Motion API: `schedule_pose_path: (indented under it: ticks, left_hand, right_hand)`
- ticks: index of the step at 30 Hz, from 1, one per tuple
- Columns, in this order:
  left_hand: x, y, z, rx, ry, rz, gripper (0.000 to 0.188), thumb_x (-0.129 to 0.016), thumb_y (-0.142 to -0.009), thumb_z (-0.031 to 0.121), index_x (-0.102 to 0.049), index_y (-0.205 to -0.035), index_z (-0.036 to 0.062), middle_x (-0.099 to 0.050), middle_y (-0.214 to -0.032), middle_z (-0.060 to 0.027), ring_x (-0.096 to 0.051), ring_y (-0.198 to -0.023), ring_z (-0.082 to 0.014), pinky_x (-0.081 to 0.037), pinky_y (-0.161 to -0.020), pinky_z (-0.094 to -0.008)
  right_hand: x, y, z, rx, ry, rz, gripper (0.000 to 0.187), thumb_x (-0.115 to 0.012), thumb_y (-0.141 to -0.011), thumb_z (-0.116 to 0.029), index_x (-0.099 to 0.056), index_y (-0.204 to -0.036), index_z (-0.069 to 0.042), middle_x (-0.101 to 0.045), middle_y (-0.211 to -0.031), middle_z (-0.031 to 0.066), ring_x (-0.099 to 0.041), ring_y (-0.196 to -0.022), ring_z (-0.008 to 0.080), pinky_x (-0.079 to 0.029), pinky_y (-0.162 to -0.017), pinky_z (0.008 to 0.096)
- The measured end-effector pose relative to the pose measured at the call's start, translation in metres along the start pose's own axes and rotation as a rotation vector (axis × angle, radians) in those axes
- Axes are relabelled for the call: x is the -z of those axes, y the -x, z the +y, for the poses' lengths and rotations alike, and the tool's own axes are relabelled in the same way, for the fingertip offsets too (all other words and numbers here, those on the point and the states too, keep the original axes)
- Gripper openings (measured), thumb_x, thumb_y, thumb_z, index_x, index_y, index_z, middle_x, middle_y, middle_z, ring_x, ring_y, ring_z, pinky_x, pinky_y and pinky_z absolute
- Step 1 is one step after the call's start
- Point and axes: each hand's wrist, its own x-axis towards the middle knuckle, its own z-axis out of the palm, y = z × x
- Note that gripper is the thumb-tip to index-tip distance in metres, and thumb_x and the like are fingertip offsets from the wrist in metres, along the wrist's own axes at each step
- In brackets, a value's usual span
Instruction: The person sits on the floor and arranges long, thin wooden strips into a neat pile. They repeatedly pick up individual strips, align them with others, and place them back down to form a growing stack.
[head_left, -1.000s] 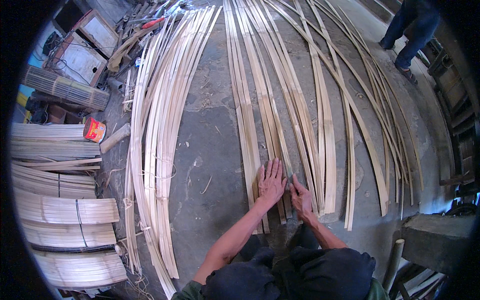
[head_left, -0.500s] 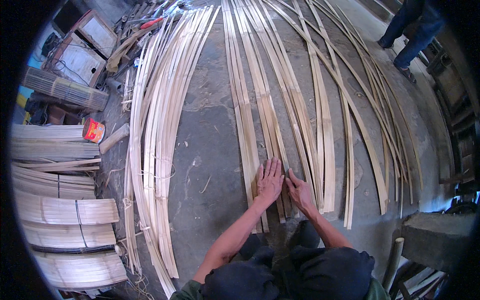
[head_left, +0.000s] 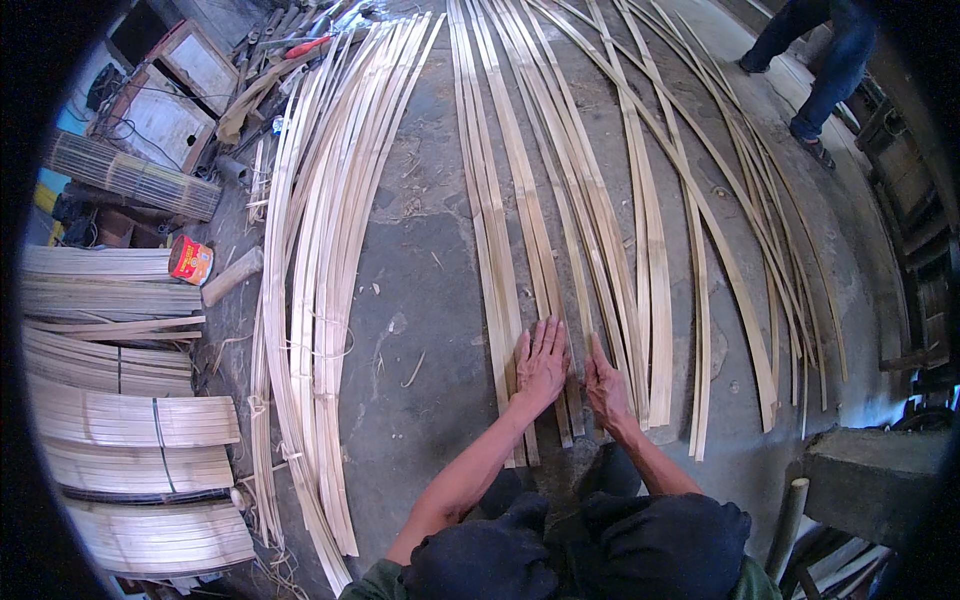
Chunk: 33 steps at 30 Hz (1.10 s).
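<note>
Long pale bamboo strips (head_left: 530,230) lie lengthwise on the floor in front of me, fanned into small groups. My left hand (head_left: 543,362) rests flat on one narrow group, its fingers stretched out and covering part of the strips. Just to its right, my right hand (head_left: 608,388) lies over the near end of a separate strip (head_left: 572,265), fingers extended along it. A gap of dark floor shows between the two hands. Another pair of strips (head_left: 492,255) runs just left of my left hand, and more strips (head_left: 612,255) pass close by my right hand.
A tied bundle of strips (head_left: 330,300) lies to the left. Beyond it stand stacked bundles of short slats (head_left: 150,420) and a red tin (head_left: 190,260). Thin strips (head_left: 740,260) cross at the right. A person in jeans (head_left: 832,80) stands far right; a concrete block (head_left: 880,480) sits near right.
My right hand has shifted slightly right with a strip beneath it, widening the gap from the strips under my left hand. The left hand stays in place. The other person's legs have moved slightly left.
</note>
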Motion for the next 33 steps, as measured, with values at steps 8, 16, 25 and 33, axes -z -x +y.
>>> schedule_pose_path:
  ticks: [8, 16, 25, 33]
  left_hand:
    - [0.003, -0.001, 0.003, -0.014, -0.003, 0.005, 0.062, -0.046, -0.097, 0.028, -0.026, -0.151, 0.0040, -0.022, -0.158, -0.0130, -0.019, -0.147, -0.0294, -0.011, -0.119, -0.0496]
    - [-0.001, 0.005, -0.009, -0.055, -0.054, 0.058, 0.064, -0.049, -0.095, 0.027, -0.028, -0.150, 0.0028, -0.025, -0.157, -0.0153, -0.023, -0.145, -0.0312, -0.014, -0.119, -0.0492]
    - [0.020, 0.007, -0.017, 0.065, 0.116, 0.189, 0.063, -0.051, -0.094, 0.025, -0.031, -0.148, -0.0011, -0.027, -0.155, -0.0189, -0.024, -0.145, -0.0337, -0.012, -0.119, -0.0500]
    - [0.025, 0.012, -0.049, 0.330, 0.049, 0.225, 0.060, -0.051, -0.094, 0.023, -0.033, -0.146, -0.0012, -0.023, -0.156, -0.0200, -0.021, -0.145, -0.0342, -0.011, -0.119, -0.0515]
  right_hand:
    - [-0.015, 0.009, 0.014, 0.152, -0.078, 0.048, 0.046, -0.051, -0.100, -0.017, -0.042, -0.145, -0.013, -0.051, -0.073, 0.0291, -0.053, -0.057, 0.0228, -0.048, -0.061, 0.0368]
    - [-0.021, 0.014, 0.000, 0.330, -0.184, 0.216, 0.047, -0.052, -0.099, -0.011, -0.042, -0.145, -0.008, -0.060, -0.071, 0.0111, -0.050, -0.062, 0.0135, -0.046, -0.059, 0.0293]
    - [-0.026, 0.018, -0.029, 0.151, -0.205, 0.058, 0.049, -0.052, -0.099, -0.010, -0.040, -0.147, -0.010, -0.047, -0.064, 0.0036, -0.045, -0.058, 0.0092, -0.043, -0.055, 0.0260]
    - [-0.066, 0.019, -0.026, 0.084, -0.264, -0.109, 0.050, -0.049, -0.102, -0.015, -0.035, -0.149, -0.012, -0.049, -0.064, 0.0032, -0.048, -0.058, 0.0095, -0.044, -0.053, 0.0268]
